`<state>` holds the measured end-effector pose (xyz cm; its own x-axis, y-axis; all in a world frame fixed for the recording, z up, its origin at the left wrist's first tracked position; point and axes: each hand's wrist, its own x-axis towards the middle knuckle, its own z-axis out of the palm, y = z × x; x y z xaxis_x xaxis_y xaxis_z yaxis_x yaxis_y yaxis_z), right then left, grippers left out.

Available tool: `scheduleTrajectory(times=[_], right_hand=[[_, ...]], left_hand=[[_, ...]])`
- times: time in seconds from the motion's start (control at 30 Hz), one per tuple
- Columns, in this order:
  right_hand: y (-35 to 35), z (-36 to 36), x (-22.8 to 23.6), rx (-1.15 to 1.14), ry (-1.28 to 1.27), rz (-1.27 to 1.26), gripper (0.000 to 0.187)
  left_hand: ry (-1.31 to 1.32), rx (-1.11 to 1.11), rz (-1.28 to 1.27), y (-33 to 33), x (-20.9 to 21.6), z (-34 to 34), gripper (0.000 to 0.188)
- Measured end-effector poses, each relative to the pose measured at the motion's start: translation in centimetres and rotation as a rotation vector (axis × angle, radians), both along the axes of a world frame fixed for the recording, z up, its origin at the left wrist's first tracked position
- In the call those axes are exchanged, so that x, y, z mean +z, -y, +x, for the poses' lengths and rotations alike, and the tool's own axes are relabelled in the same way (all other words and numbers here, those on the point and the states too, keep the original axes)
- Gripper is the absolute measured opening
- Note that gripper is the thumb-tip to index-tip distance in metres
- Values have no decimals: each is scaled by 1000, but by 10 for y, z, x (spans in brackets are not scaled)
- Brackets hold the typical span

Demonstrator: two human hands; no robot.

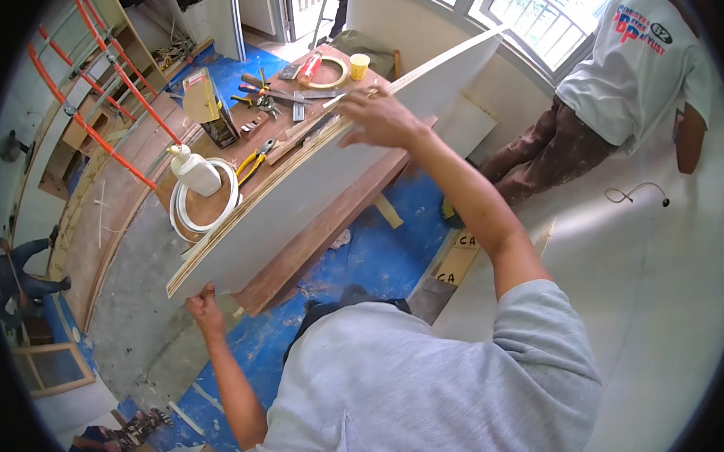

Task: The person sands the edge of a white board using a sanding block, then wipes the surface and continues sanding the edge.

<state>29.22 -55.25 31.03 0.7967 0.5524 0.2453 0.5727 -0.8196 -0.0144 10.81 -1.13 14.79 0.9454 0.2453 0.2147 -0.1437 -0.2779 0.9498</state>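
Panel [299, 192] stood tilted on edge along the desk [296, 259] — left hand [205, 310] gripped its near lower corner, probably to steady it; right hand [380, 120] arched over the top edge, grip unclear.

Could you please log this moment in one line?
left hand: at grey panel, lower end | right hand: at upper edge | worktable: yellow-handled pliers

Pale grey board [323, 184], tan edge [250, 209]. Blue floor sheet [393, 247]. Orange rails [99, 139]. Yellow cup [358, 66]. Brown tabletop [290, 124].
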Motion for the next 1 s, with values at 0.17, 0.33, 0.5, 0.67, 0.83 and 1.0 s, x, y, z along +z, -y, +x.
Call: scheduleTrajectory(times=[0.17,0.33,0.5,0.67,0.83,1.0], right_hand=[[66,-7,-6,-436,63,-130,81],[93,-4,-12,-641,49,-36,88],[102,0,-21,-548,130,19,90],[106,1,-28,-433,179,127,81],[105,3,-30,-388,200,255,72],[120,6,-42,-265,313,250,65]], left_hand=[[-18,-29,-51,-3,-9,5,17],[-81,-47,-55,-7,-10,-9,22],[-67,-103,131,-15,26,-10,40],[153,-100,-290,-25,109,-24,72],[265,7,362,-5,187,-23,63],[128,-49,908,90,214,-1,53]])
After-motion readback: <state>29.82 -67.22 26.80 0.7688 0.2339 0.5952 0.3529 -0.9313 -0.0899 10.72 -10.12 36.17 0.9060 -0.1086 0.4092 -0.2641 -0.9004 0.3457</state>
